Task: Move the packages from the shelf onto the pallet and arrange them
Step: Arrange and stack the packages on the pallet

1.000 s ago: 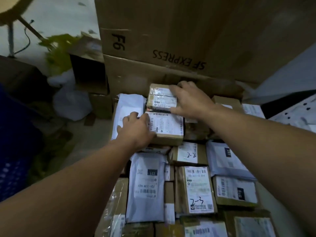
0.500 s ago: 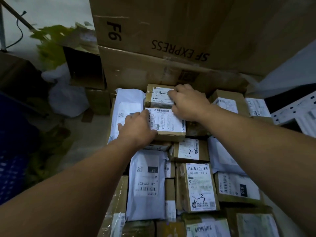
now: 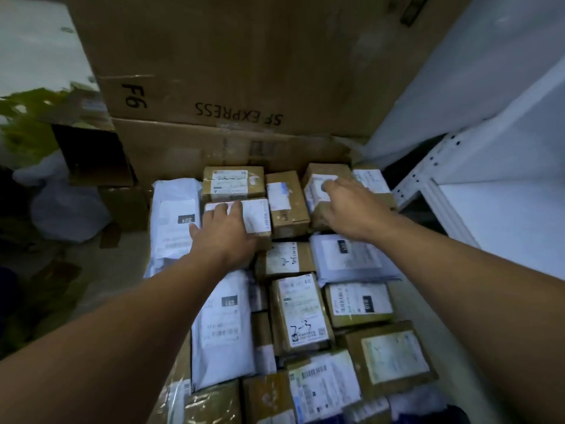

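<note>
With the big carton [image 3: 238, 71] as a backstop and the packages [image 3: 301, 310] packed in tight rows before it, the left hand [image 3: 224, 237], fingers flat, best steadies the labelled box [image 3: 260, 218] while the right hand [image 3: 351, 209], gripping the small brown box [image 3: 313, 195], eases it square against its neighbours.

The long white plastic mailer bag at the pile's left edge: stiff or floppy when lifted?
Probably floppy: the long white plastic mailer bag looks wrinkled and soft-edged. Its smooth film may slip. At the edge, pushing could drop it.
</note>
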